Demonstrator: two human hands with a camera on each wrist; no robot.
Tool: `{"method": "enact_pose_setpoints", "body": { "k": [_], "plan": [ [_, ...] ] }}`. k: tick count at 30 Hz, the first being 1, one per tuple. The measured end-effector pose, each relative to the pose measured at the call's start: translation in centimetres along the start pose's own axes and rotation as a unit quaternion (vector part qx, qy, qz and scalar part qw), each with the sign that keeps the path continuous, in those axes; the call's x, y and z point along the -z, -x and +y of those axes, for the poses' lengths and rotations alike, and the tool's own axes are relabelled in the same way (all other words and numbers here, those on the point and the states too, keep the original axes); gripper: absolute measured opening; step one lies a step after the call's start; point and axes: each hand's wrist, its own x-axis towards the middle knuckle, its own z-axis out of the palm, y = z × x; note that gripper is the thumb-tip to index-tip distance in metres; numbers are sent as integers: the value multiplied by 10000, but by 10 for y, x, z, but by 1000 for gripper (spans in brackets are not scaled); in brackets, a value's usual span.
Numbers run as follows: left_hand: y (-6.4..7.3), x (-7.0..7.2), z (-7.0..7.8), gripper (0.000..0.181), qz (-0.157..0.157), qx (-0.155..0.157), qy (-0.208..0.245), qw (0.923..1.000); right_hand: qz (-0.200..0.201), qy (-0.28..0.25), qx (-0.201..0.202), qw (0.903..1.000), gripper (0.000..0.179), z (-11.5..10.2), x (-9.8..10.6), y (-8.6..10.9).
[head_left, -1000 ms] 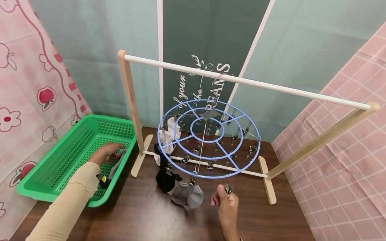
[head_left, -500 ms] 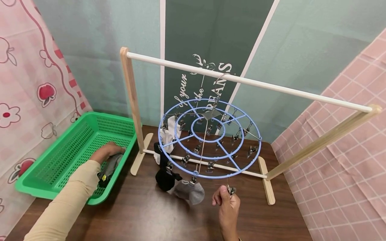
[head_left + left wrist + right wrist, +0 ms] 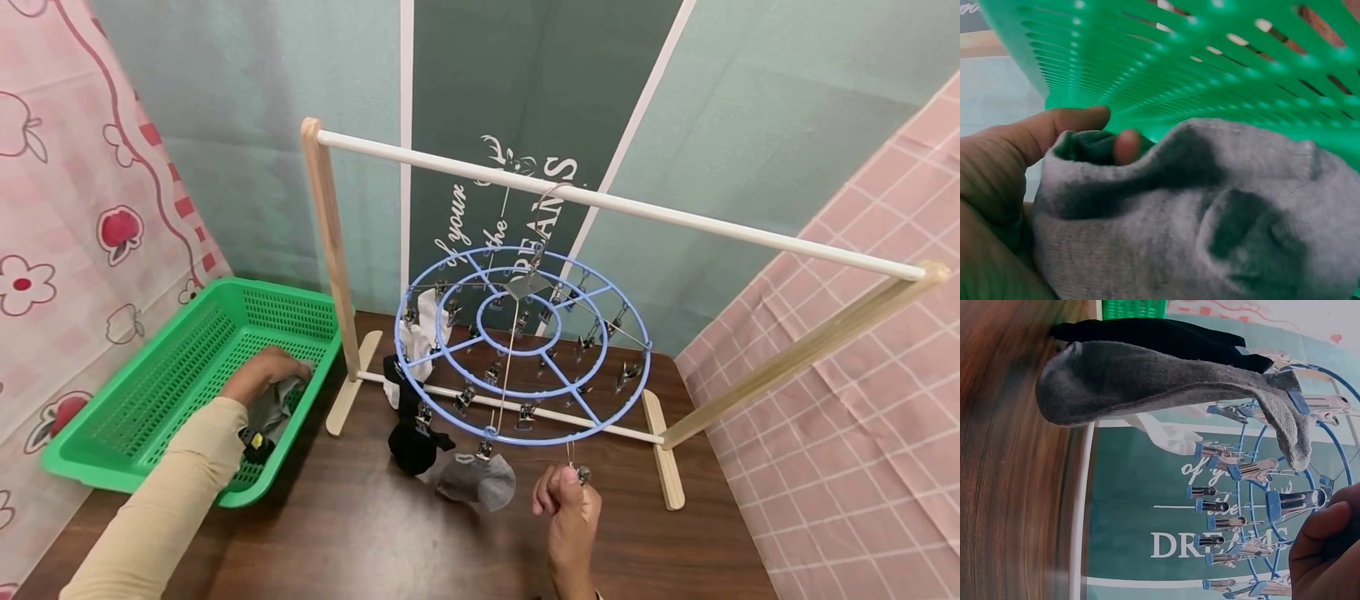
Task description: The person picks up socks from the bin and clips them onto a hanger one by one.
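Note:
In the green basket [image 3: 82, 467], my left hand [image 3: 266, 375] holds a grey sock [image 3: 273, 408]. The left wrist view shows the thumb beside the cuff of that grey sock [image 3: 1210, 219] and a fingertip at its opening. My right hand [image 3: 572, 512] pinches a metal clip [image 3: 583, 475] hanging from the front rim of the blue round hanger [image 3: 543, 440]. In the right wrist view, thumb and fingers are close to the lower right, with a blue-tipped clip [image 3: 1297, 501] nearby. A second grey sock [image 3: 480, 482] hangs from the hanger, beside a black sock [image 3: 412, 446].
A wooden rack with a white top bar [image 3: 660, 215] carries the hanger. A white sock [image 3: 423, 329] hangs at its left side. Several clips dangle from its rings. The rack's feet [image 3: 666, 467] stand on the brown table [image 3: 360, 533]. Patterned cloths surround the sides.
The grey sock in the basket has shifted and bunched under my left hand. My right hand has moved slightly down and right, and the clip at its fingers has turned.

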Motion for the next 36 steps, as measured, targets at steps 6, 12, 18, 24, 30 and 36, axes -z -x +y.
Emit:
{"method": "enact_pose_setpoints", "body": {
  "k": [6,12,18,24,30,36],
  "plan": [
    [11,3,7,40,471,-174,401,9979,-19,25,-227,9997,43,-1,-1,2],
    [29,6,22,47,653,-454,555,9953,135,-44,-325,9994,48,-2,-2,2],
    [45,3,37,39,806,-683,165,9943,283,-42,-331,9990,53,-2,-3,2],
    [55,3,46,30,1078,-948,348,9890,478,208,-461,9976,55,-5,-4,1],
    [59,1,47,44,1475,-1353,196,9796,1119,898,-1001,9846,61,-8,-5,4],
    [60,-2,44,34,1873,-1782,251,9657,875,1115,-1256,9819,50,-6,-6,4]
  ]
}}
